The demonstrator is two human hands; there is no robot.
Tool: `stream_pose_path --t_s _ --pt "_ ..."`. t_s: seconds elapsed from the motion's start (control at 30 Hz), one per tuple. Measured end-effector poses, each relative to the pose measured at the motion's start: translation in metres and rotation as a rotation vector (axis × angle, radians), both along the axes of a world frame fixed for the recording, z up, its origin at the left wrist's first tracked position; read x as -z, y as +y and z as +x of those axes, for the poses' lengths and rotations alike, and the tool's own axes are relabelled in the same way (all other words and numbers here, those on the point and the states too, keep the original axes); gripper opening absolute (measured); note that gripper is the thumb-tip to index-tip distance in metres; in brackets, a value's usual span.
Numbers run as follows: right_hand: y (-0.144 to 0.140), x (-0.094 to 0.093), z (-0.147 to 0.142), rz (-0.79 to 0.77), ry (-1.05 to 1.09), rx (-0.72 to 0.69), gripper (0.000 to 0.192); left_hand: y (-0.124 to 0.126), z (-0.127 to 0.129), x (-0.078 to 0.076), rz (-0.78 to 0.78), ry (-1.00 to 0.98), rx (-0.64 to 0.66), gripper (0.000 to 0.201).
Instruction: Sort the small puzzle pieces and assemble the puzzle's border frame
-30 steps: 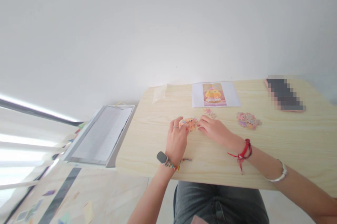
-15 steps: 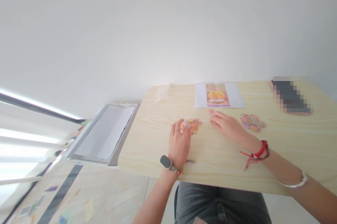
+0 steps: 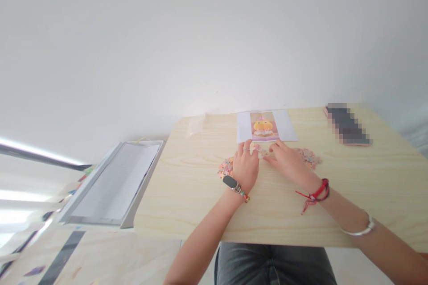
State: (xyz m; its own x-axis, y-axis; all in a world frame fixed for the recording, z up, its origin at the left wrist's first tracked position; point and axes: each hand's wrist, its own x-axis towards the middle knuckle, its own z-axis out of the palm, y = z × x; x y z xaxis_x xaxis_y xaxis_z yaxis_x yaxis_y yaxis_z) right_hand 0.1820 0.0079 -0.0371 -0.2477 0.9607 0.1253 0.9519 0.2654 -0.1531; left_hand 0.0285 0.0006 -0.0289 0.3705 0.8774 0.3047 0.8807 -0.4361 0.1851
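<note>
Two bare hands are laid on a pale wooden table [image 3: 351, 187], close together near its far middle. The left hand [image 3: 245, 167] is seen palm down with its fingers stretched forward and only slightly spread; whether anything is pinched under the fingertips cannot be told. A watch [image 3: 230, 182] and a beaded bracelet are worn on its wrist. A patch of joined puzzle pieces [image 3: 225, 167] lies just beside this hand at its 9 o'clock, partly hidden by it. The right hand [image 3: 287, 162] is also flat, its fingers [image 3: 272, 153] gently curved and pointed toward the left hand, and a few small puzzle pieces [image 3: 262, 151] are seen between the two sets of fingertips; a firm hold on any of them cannot be made out. A red cord bracelet [image 3: 317, 192] is tied at its wrist. A loose pile of pieces [image 3: 309, 156] lies at the right hand's 2 o'clock, just beside it. A printed reference picture [image 3: 264, 125] is placed at 12 o'clock of both hands, near the table's far edge. A phone [image 3: 347, 125] is set well apart at 2 o'clock. A tray with paper [image 3: 113, 182] stands off the table at 9 o'clock.
</note>
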Motion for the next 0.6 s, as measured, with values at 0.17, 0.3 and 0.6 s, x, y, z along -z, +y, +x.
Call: stream_pose_path --t_s 0.17,0.3,0.6 --pt "0.003 0.004 -0.006 -0.023 -0.018 0.018 0.017 0.002 -0.006 0.003 0.008 0.014 -0.005 0.014" --pt "0.006 0.007 -0.001 -0.017 0.045 -0.040 0.014 0.005 -0.009 0.003 0.001 0.017 0.009 0.017" --pt "-0.006 -0.005 0.012 0.082 0.036 -0.245 0.015 0.008 -0.008 -0.002 0.016 -0.007 0.130 0.020"
